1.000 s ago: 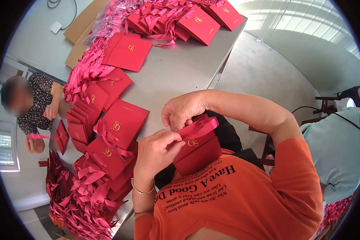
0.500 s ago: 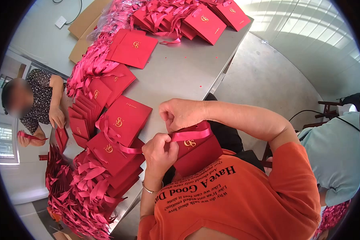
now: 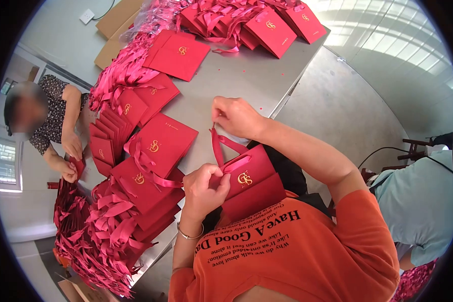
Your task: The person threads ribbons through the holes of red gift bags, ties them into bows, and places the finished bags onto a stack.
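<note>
A small red paper gift bag [image 3: 256, 189] with a gold logo rests against the front of the orange shirt, tilted. My left hand [image 3: 204, 187] is closed on the left end of its top edge, thumb and fingers pinching the bag beside the pink ribbon [image 3: 236, 166]. Above the bag, my right hand [image 3: 236, 117] is closed in a pinch on the end of a ribbon handle [image 3: 217, 146], which stretches up from the bag's opening. The ribbon tip between the right fingers is mostly hidden.
More red bags [image 3: 166, 141] with ribbons lie on the metal table [image 3: 236, 75] to the left and back. A heap of ribboned bags [image 3: 100, 251] sits at lower left. Across the table, a co-worker's hands [image 3: 70, 156] handle a red piece. Another person in light blue [image 3: 418, 196] is at right.
My right hand has risen away from the bag, drawing the ribbon up into a longer, tauter loop. My left hand keeps its hold. The co-worker's hands have come together.
</note>
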Available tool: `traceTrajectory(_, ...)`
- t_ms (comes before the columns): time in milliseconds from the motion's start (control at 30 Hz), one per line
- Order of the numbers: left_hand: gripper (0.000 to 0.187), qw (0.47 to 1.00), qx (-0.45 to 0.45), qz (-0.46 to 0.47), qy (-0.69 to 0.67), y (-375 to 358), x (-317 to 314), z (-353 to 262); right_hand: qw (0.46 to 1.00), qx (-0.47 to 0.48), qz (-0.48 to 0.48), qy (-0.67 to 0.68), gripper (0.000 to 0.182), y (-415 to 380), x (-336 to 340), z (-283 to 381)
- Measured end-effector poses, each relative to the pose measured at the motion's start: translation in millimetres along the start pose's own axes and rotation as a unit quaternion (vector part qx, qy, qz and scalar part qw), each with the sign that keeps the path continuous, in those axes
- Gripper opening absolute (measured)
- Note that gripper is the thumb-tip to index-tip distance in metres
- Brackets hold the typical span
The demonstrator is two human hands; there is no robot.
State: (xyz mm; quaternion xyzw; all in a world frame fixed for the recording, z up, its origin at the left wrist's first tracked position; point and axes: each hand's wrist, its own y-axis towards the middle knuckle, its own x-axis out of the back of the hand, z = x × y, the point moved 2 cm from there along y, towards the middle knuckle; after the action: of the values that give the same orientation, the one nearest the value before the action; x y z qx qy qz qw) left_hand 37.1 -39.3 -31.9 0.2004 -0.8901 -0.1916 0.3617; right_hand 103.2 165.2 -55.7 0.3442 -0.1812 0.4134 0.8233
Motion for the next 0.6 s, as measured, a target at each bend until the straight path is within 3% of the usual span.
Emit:
traceTrajectory(67, 0.025, 1.000, 0.022, -0.003, 0.017, -1, -1, 0, 0.997, -0.052, -0.039, 0.038, 0.019, -11, 13, 4)
traceTrajectory(100, 0.025, 0.999, 0.041, -0.004, 0.031, -1, -2, 1, 0.993, 0.001, -0.115, 0.030, 0.021, -18, 14, 0)
traceTrajectory(167, 0.025, 0.997, 0.070, -0.005, 0.026, -6, -2, 2, 0.991, -0.085, -0.097, 0.047, 0.021, -42, 34, 1)
traceTrajectory(233, 0.025, 0.995, 0.099, -0.005, 0.023, -11, -1, 4, 0.982, -0.187, 0.031, 0.007, 0.023, -66, 52, 3)
traceTrajectory(267, 0.026, 0.994, 0.107, 0.002, 0.010, -12, -2, 5, 0.983, -0.183, 0.036, 0.007, 0.023, -75, 57, 12)
traceTrajectory(333, 0.027, 0.993, 0.115, 0.007, -0.004, -13, -3, 7, 0.922, -0.351, 0.072, 0.146, 0.027, -96, 60, 24)
traceTrajectory(400, 0.032, 0.998, 0.066, -0.009, -0.019, -9, -4, 7, 0.929, -0.338, 0.052, 0.138, 0.029, -114, 48, 26)
traceTrajectory(467, 0.034, 0.997, 0.072, 0.004, -0.023, -5, -5, 10, 0.935, -0.328, 0.032, 0.131, 0.030, -123, 44, 29)
traceTrajectory(533, 0.036, 0.996, 0.079, 0.015, -0.025, 1, -4, 13, 0.832, -0.427, 0.011, 0.355, 0.029, -121, 39, 41)
traceTrajectory(600, 0.039, 0.998, 0.056, 0.020, 0.004, 16, 1, 14, 0.842, -0.393, -0.025, 0.369, 0.031, -125, 34, 34)
